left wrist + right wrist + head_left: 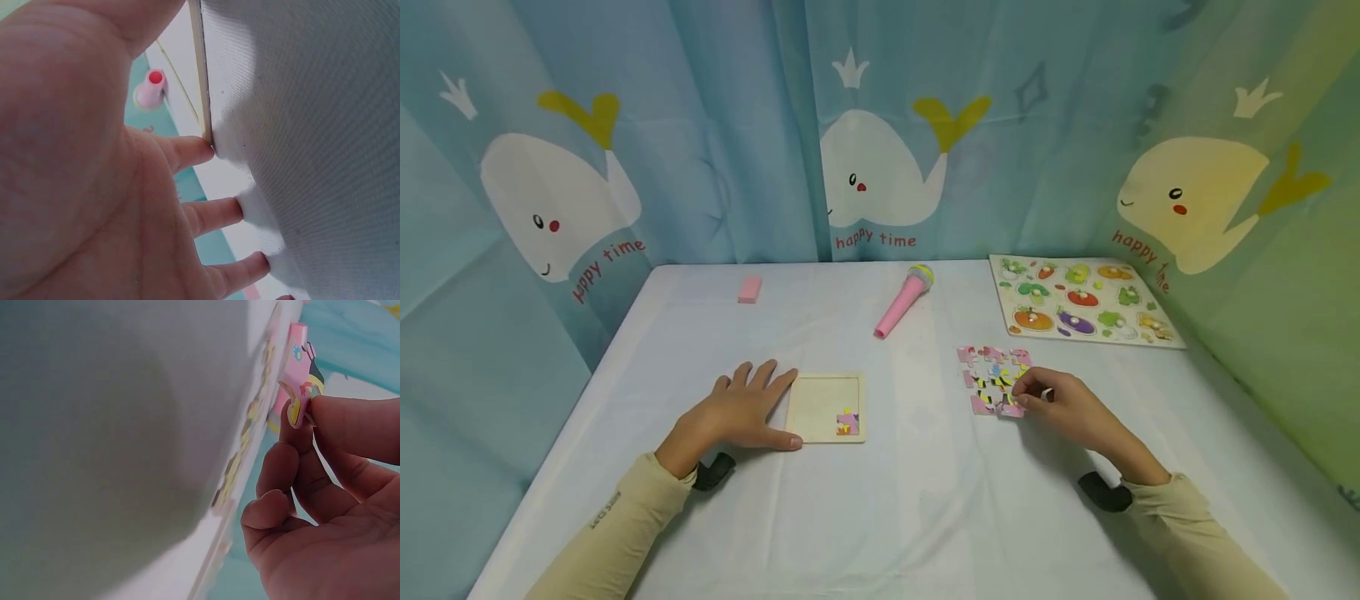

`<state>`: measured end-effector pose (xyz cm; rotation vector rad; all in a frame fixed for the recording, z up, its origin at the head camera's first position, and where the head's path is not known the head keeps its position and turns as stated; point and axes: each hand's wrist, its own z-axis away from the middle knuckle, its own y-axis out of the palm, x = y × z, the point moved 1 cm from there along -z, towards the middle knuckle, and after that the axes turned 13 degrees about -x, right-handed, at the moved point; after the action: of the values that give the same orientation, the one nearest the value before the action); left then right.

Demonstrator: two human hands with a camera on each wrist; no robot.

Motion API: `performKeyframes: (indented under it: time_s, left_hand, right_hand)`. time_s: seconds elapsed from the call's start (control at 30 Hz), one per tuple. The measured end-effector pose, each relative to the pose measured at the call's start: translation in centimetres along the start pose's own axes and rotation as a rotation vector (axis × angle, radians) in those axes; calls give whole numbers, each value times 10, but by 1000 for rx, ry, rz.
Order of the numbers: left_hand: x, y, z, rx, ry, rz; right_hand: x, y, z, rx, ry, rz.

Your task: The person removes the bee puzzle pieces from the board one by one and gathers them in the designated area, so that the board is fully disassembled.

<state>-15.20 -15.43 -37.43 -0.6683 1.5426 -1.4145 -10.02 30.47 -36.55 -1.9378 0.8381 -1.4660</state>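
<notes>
My left hand (741, 414) lies spread at the left edge of a small square wooden puzzle tray (812, 407). Its thumb and index fingertip touch the tray's corners, while the other fingers rest on the cloth. One pink-and-yellow puzzle piece (847, 425) sits in the tray's lower right corner. Over to the right, my right hand (1071, 412) pinches a pink puzzle piece (302, 378) between thumb and index finger, raised off the table in the right wrist view. Beneath and beside it lie several loose jigsaw pieces (992, 375), grouped in a rough square.
A pink toy microphone (901, 307) lies behind, between tray and loose pieces. At the back right is a vegetable peg board (1082, 300). A small pink block (749, 289) stands at the back left. Whale-print curtains (737, 167) hang along the table's far edge.
</notes>
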Motion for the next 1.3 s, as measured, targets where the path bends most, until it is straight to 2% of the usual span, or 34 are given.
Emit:
performKeyframes:
  time_s: [0.27, 0.5, 0.83, 0.97, 1.1, 1.3]
  left_hand:
    - [0, 0, 0, -1, 4, -10]
    - [-1, -2, 0, -7, 8, -16]
    - [2, 1, -1, -3, 11, -7]
    - [3, 1, -2, 2, 12, -3]
    - [4, 0, -1, 0, 15, -9]
    - [4, 1, -1, 0, 10, 1]
  right_hand:
    - [-10, -2, 0, 56, 33, 21]
    - [-11, 3, -8, 42, 4, 45]
    - [-11, 8, -15, 20, -32, 109]
    - [-6, 6, -18, -8, -32, 119]
    - [4, 7, -23, -13, -39, 75]
    - [24, 22, -31, 6, -82, 3]
